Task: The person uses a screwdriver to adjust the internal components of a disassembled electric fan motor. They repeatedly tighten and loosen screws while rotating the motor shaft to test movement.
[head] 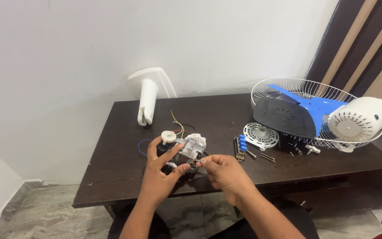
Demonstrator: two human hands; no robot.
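My left hand [162, 170] grips a small fan motor [186, 148] of grey metal with a white plastic knob on top, held just above the front of a dark wooden table [120, 146]. Thin yellow, red, black and blue wires trail from the motor onto the table. My right hand [224, 172] pinches something small against the motor's front side with thumb and forefinger; the piece itself is too small to make out.
A white fan stand base [149, 95] leans against the wall at the back. At the right lie a wire fan guard [306, 90], a blue blade [319, 106], a white motor cover [361, 118], a black panel [284, 117], a round white disc [260, 134], a blue switch block [241, 146] and loose screws.
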